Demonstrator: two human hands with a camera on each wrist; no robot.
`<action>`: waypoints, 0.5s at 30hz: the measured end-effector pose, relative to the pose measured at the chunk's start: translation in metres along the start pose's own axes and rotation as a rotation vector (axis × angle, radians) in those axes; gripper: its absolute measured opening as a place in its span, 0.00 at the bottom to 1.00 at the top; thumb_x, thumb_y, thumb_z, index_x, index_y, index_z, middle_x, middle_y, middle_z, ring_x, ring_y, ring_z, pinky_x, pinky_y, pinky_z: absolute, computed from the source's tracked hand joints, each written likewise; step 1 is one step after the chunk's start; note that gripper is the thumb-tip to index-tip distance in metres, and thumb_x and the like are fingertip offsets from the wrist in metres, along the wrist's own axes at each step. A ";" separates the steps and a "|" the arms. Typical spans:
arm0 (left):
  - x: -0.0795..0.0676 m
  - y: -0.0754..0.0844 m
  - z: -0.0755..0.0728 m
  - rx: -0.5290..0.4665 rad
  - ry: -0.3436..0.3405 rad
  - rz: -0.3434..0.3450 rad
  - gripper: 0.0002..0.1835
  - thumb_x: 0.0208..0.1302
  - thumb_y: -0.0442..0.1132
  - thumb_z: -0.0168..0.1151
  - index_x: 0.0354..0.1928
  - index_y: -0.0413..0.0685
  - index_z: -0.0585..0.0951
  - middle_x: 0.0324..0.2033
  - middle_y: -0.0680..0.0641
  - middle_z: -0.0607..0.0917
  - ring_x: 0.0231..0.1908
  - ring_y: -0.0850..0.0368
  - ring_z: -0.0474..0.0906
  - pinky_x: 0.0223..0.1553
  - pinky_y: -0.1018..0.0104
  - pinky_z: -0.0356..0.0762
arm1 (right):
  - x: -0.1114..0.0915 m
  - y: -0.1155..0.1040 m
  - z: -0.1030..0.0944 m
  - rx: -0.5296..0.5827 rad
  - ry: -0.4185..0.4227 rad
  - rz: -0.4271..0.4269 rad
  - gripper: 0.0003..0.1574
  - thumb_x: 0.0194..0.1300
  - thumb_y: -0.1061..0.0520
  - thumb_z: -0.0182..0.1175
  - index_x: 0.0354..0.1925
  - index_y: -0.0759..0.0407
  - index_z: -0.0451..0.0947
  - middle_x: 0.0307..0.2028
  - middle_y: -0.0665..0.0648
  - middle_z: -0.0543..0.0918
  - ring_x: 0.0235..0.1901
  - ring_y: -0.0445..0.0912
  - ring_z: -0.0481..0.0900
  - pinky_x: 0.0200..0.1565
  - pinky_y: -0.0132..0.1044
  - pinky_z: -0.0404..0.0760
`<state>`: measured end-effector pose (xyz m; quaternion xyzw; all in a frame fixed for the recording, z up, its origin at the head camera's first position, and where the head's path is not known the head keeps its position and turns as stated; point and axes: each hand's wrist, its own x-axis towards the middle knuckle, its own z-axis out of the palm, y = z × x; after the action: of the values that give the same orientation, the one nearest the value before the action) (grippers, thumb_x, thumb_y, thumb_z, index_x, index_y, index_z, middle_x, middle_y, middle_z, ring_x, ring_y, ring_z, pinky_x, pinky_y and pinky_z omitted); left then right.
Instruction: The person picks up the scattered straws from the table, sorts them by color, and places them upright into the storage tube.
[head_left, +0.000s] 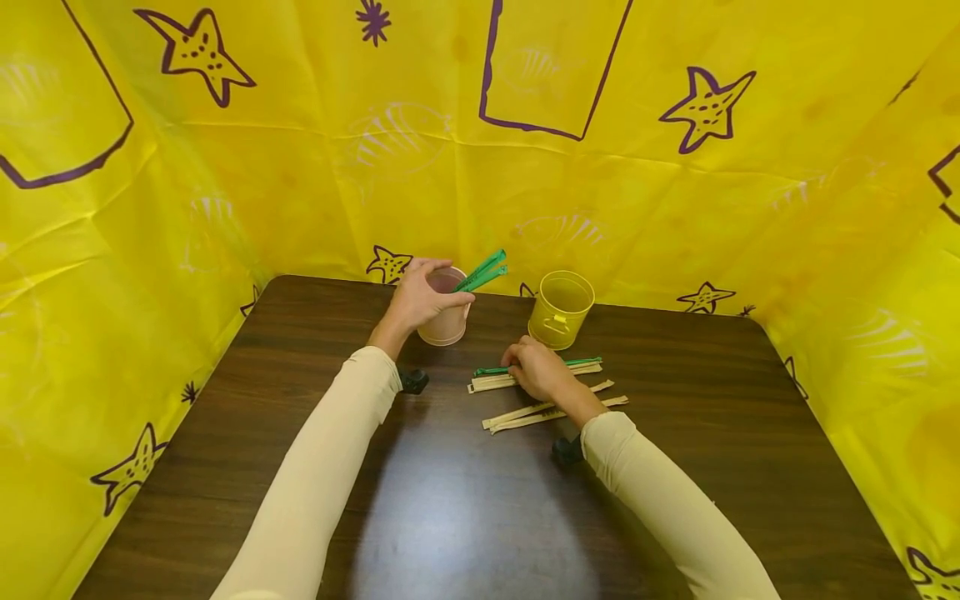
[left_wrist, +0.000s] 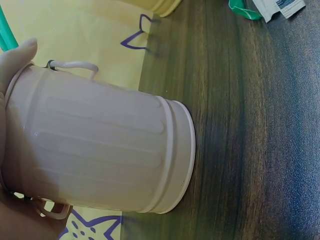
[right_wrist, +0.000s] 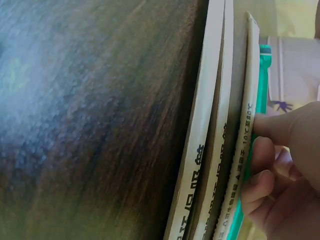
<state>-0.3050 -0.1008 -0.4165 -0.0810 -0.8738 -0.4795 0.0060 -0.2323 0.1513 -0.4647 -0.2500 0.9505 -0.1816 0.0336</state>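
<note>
My left hand (head_left: 422,298) grips the upper part of a small pink metal bucket (left_wrist: 100,145), fingers and thumb around its rim. The bucket stands upright at the back of the table. Two green wrapped straws (head_left: 486,273) lean out of it toward the right. Lower and to the right, my right hand (head_left: 537,368) is down at the tabletop with its fingers bent, pinching a green wrapped straw (right_wrist: 263,80). Beside that lie paper-wrapped straws (head_left: 491,383) with dark print, partly covered by the hand. Two more paper-wrapped straws (head_left: 517,421) lie closer to me, below my right wrist.
A yellow metal bucket (head_left: 557,327) with a small side handle stands behind my right hand. The dark wooden table (head_left: 465,517) ends at a yellow cloth backdrop (head_left: 300,183) with starfish drawings. Dark wrist straps (head_left: 567,451) show at both cuffs.
</note>
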 end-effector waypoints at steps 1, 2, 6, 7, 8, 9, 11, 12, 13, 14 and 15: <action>0.000 0.000 0.000 0.000 -0.002 0.000 0.46 0.52 0.60 0.79 0.71 0.51 0.74 0.69 0.43 0.67 0.69 0.39 0.64 0.70 0.40 0.67 | -0.001 0.000 0.000 0.002 -0.003 -0.008 0.06 0.69 0.63 0.63 0.43 0.58 0.85 0.40 0.57 0.80 0.40 0.49 0.79 0.48 0.45 0.82; 0.000 0.000 0.000 -0.002 -0.003 -0.002 0.46 0.52 0.60 0.79 0.71 0.51 0.74 0.69 0.44 0.67 0.69 0.39 0.64 0.70 0.40 0.67 | -0.001 0.001 -0.001 0.003 -0.007 -0.017 0.05 0.70 0.63 0.63 0.42 0.58 0.84 0.40 0.57 0.80 0.40 0.49 0.79 0.48 0.45 0.82; 0.000 -0.002 0.001 -0.009 -0.001 -0.002 0.46 0.52 0.61 0.79 0.71 0.52 0.74 0.69 0.44 0.67 0.69 0.40 0.64 0.69 0.40 0.67 | -0.003 0.001 -0.006 0.020 -0.025 -0.030 0.03 0.71 0.61 0.63 0.42 0.57 0.83 0.41 0.56 0.83 0.42 0.50 0.82 0.49 0.46 0.83; 0.001 -0.002 0.002 -0.011 0.003 -0.001 0.45 0.52 0.61 0.79 0.71 0.52 0.74 0.68 0.45 0.67 0.69 0.40 0.64 0.69 0.40 0.68 | -0.003 0.001 -0.009 0.038 -0.027 -0.028 0.03 0.72 0.60 0.62 0.42 0.57 0.83 0.41 0.56 0.84 0.42 0.49 0.82 0.49 0.46 0.83; 0.001 -0.003 0.002 -0.012 0.006 -0.001 0.45 0.52 0.60 0.79 0.70 0.52 0.75 0.68 0.45 0.67 0.68 0.41 0.65 0.69 0.40 0.68 | -0.003 0.000 -0.013 0.061 -0.026 -0.024 0.03 0.72 0.60 0.62 0.43 0.57 0.82 0.41 0.56 0.85 0.43 0.49 0.83 0.49 0.46 0.83; 0.001 -0.003 0.002 -0.014 0.009 0.000 0.45 0.52 0.60 0.79 0.70 0.52 0.75 0.68 0.45 0.68 0.68 0.41 0.65 0.69 0.40 0.68 | -0.003 -0.001 -0.017 0.088 -0.021 -0.027 0.03 0.73 0.60 0.62 0.43 0.57 0.82 0.41 0.55 0.86 0.42 0.49 0.84 0.49 0.45 0.83; 0.001 -0.003 0.001 -0.011 0.011 0.001 0.45 0.52 0.60 0.79 0.70 0.52 0.75 0.68 0.44 0.68 0.68 0.40 0.65 0.69 0.40 0.68 | -0.003 -0.002 -0.027 0.157 -0.001 -0.033 0.05 0.73 0.60 0.61 0.45 0.58 0.81 0.41 0.56 0.88 0.42 0.48 0.84 0.48 0.44 0.84; 0.001 -0.003 0.001 -0.009 0.010 0.001 0.45 0.52 0.60 0.79 0.71 0.52 0.75 0.68 0.44 0.68 0.68 0.40 0.65 0.69 0.40 0.68 | -0.004 -0.003 -0.033 0.190 0.012 -0.042 0.06 0.73 0.60 0.61 0.47 0.59 0.81 0.42 0.56 0.88 0.42 0.48 0.84 0.48 0.43 0.83; 0.001 -0.002 0.001 -0.006 0.009 -0.001 0.45 0.52 0.60 0.79 0.71 0.52 0.74 0.68 0.44 0.68 0.68 0.40 0.65 0.69 0.40 0.68 | -0.004 -0.003 -0.040 0.226 0.029 -0.048 0.08 0.73 0.60 0.61 0.49 0.58 0.81 0.43 0.57 0.88 0.40 0.47 0.83 0.46 0.42 0.83; 0.001 -0.001 0.001 -0.005 0.008 -0.001 0.46 0.52 0.60 0.79 0.71 0.52 0.74 0.68 0.44 0.68 0.68 0.40 0.65 0.69 0.40 0.68 | -0.005 -0.004 -0.046 0.258 0.050 -0.056 0.10 0.73 0.60 0.61 0.51 0.58 0.81 0.44 0.57 0.87 0.38 0.47 0.82 0.44 0.41 0.82; 0.001 0.000 0.000 -0.002 0.007 -0.001 0.46 0.52 0.60 0.79 0.71 0.52 0.74 0.68 0.44 0.68 0.69 0.40 0.65 0.69 0.40 0.67 | -0.006 -0.004 -0.053 0.284 0.074 -0.066 0.12 0.74 0.60 0.61 0.53 0.57 0.81 0.44 0.56 0.87 0.36 0.47 0.80 0.41 0.39 0.81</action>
<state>-0.3059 -0.1005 -0.4167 -0.0790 -0.8733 -0.4806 0.0087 -0.2330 0.1683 -0.4136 -0.2670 0.9070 -0.3244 0.0276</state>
